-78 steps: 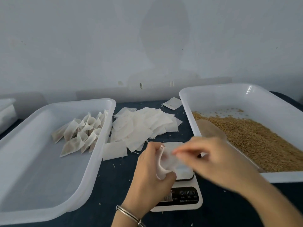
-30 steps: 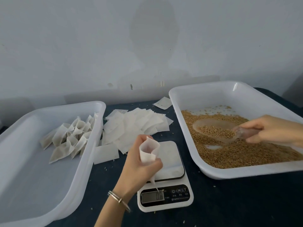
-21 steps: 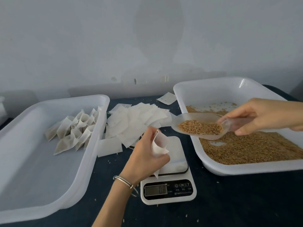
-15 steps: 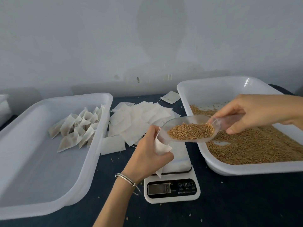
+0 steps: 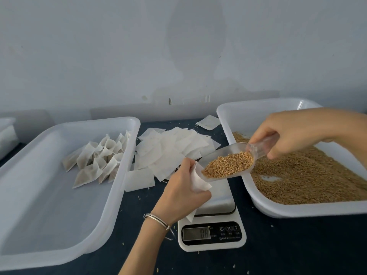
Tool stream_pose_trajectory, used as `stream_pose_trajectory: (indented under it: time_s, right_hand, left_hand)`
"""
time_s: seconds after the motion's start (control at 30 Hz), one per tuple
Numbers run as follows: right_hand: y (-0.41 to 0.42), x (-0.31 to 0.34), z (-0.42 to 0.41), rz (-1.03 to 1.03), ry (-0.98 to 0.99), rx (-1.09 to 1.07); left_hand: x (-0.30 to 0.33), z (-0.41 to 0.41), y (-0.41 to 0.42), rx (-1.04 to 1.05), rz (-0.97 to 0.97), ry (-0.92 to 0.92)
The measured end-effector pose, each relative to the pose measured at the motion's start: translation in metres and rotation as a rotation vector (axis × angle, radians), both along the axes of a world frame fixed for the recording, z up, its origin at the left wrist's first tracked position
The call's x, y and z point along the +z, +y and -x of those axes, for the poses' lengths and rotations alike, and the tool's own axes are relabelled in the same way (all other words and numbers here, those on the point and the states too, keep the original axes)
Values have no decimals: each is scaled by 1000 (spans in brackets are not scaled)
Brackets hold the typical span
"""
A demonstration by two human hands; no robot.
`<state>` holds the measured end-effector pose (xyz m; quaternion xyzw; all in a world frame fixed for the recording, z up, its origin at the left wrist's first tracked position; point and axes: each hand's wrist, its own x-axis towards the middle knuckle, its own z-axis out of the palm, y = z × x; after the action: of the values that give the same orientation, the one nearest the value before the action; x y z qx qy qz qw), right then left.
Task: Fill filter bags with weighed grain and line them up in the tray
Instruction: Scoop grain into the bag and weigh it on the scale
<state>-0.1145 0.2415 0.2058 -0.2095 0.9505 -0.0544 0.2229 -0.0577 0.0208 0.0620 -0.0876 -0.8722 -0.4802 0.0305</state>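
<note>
From the head view, you were at the filling step: your left hand (image 5: pixel 183 190) gripped an open filter bag (image 5: pixel 198 180) over the digital scale (image 5: pixel 213 219), while your right hand (image 5: pixel 296 132) pinched the clear scoop (image 5: pixel 232 161), heaped with grain, its lip at the bag's mouth. Next, I judge, you needed a slow tilt. Filled bags (image 5: pixel 97 157) lay in the left tray (image 5: pixel 117 187).

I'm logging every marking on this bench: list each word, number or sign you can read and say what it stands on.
"M": middle button on the scale.
"T": button to its right.
Power symbol: button to its left.
Scale display: two digits, blurred, perhaps "0.0" or "08".
Small print under the buttons: too small to read.
Nothing else carries text.
</note>
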Motion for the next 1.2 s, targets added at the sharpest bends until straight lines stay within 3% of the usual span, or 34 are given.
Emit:
stream_pose_trajectory:
  time_s: [0.67,1.2]
  right_hand:
    - [-25,22,-6,-244,137,59]
    - [-28,23,-7,-248,160,66]
  left_hand:
    - [-9,4,14,8,-31,-22]
    - [-11,5,17,5,-44,-5]
